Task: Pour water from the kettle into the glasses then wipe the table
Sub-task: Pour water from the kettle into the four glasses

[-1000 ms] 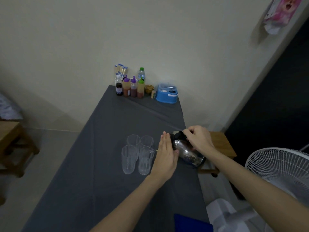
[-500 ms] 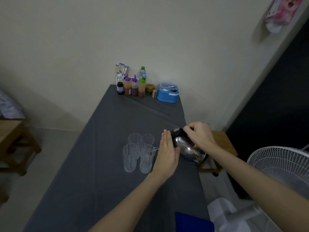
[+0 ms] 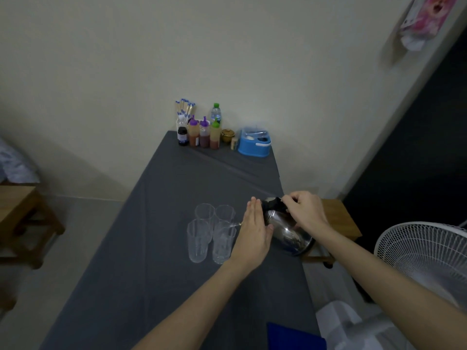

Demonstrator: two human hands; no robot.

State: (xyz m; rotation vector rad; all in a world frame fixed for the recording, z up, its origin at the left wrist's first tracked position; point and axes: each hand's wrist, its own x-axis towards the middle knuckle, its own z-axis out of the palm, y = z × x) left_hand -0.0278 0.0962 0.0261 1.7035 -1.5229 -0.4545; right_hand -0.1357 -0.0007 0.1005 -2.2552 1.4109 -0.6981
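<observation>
A steel kettle (image 3: pixel 288 231) with a black handle is tilted to the left above the grey table (image 3: pixel 156 248). My right hand (image 3: pixel 307 210) grips its handle. My left hand (image 3: pixel 255 231) lies flat against the kettle's front side, fingers together. A thin stream of water runs from the spout into the near right glass (image 3: pixel 223 242). Several clear glasses stand in a tight cluster: near left glass (image 3: pixel 198 241), far left glass (image 3: pixel 204 210), far right glass (image 3: pixel 225 212). A blue cloth (image 3: pixel 294 337) lies at the table's near edge.
Sauce bottles (image 3: pixel 202 133), a water bottle (image 3: pixel 216 113), a small jar (image 3: pixel 228 135) and a blue container (image 3: pixel 254 145) stand at the far end by the wall. A wooden stool (image 3: pixel 338 221) sits right of the table, a white fan (image 3: pixel 424 258) nearer right, another wooden stool (image 3: pixel 22 223) left.
The kettle has tipped a little further toward the glasses and water keeps streaming into the near right glass. Both hands have stayed on the kettle.
</observation>
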